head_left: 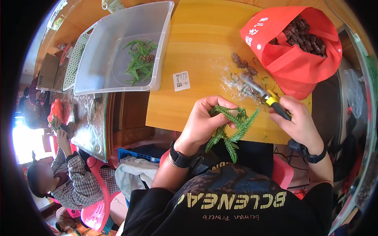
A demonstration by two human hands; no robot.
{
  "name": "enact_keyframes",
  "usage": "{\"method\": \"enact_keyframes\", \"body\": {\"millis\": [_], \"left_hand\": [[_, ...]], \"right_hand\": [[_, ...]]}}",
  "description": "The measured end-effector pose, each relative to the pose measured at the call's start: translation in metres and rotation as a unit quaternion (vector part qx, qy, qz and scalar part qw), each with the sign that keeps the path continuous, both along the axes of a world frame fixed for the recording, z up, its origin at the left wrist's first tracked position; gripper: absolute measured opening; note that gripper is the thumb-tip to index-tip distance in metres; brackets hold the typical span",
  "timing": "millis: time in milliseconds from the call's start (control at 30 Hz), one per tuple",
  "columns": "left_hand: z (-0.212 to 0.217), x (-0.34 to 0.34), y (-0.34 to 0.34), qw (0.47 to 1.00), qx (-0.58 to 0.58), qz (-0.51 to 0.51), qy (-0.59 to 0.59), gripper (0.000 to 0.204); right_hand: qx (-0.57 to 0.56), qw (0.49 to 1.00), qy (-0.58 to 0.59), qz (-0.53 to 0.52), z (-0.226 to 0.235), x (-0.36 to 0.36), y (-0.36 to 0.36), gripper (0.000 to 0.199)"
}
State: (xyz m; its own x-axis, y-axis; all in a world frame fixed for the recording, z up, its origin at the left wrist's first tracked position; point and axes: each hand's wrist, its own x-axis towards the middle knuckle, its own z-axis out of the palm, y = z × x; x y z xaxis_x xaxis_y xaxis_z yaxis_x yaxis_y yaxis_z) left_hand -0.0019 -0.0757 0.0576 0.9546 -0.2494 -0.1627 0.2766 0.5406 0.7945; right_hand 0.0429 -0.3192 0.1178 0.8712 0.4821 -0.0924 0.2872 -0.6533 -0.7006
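Observation:
My left hand point(205, 120) is closed, thumb against fingers, on a green artificial pine sprig point(233, 135) whose needled branches hang over the table's near edge. To its right, my right hand point(297, 121) grips a tool with a black and yellow handle point(277, 107). The tool's long grey metal front point(254, 85) points up and left, over the debris; its exact kind is unclear. Several brown pine cones point(245, 69) lie beyond it among green scraps and white crumbs. Whether the sprig carries a cone inside my left hand is hidden.
A red bag point(275, 29) full of pine cones stands at the far right of the yellow table point(201, 39). At left, a clear plastic bin point(98, 51) holds green sprigs with cones. A white label point(181, 81) lies between. Another person point(75, 183) sits at far left.

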Motion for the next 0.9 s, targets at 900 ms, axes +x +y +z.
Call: {"method": "enact_keyframes", "body": {"millis": [900], "left_hand": [[0.008,-0.004,-0.004,0.998,-0.006,-0.011,-0.06,0.018]], "right_hand": [[-0.022,0.918,-0.376,0.127,-0.001,-0.024,0.013,0.025]]}}
